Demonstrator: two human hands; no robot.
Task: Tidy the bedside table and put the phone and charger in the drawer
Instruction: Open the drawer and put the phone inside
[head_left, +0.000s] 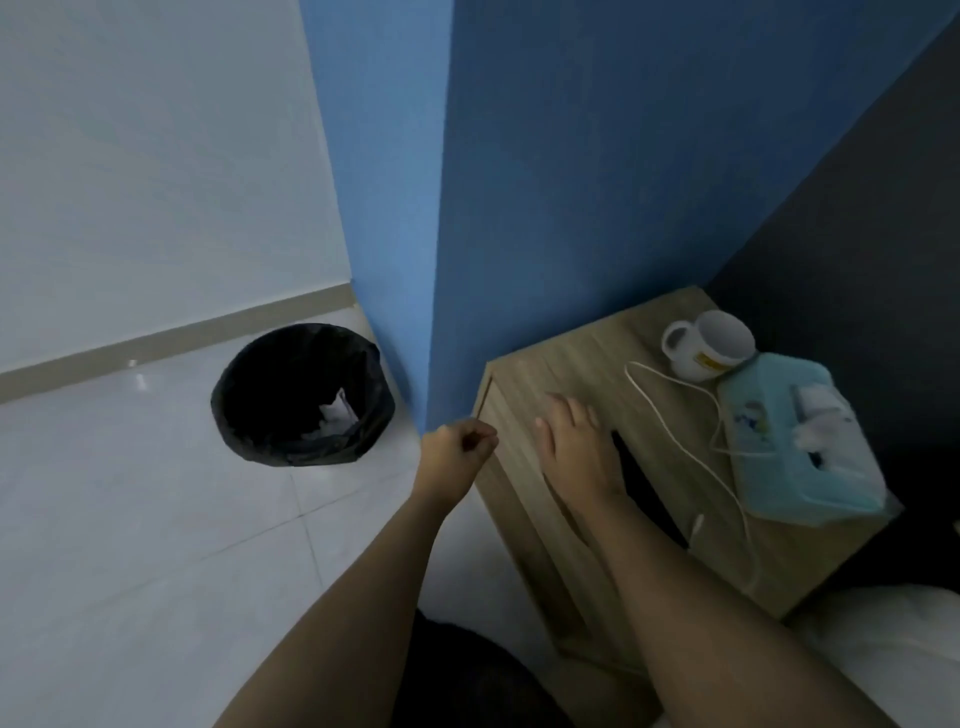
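Observation:
A wooden bedside table (566, 364) stands against the blue wall. On it lies a black phone (641, 480), partly hidden under my right wrist. A white charger cable (675, 436) loops across the top from the mug side to the near edge, with one loose end (696, 526) beside the phone. My right hand (574, 447) rests flat on the tabletop, fingers spread, just left of the phone. My left hand (457, 449) is curled into a fist at the table's left corner; nothing shows in it. The drawer fronts (524, 525) look closed.
A white mug (709, 345) stands at the back of the table. A teal tissue pack (795, 441) lies on the right side. A black-lined waste bin (304, 395) with some paper inside sits on the tiled floor to the left. White bedding (883, 649) borders the table at lower right.

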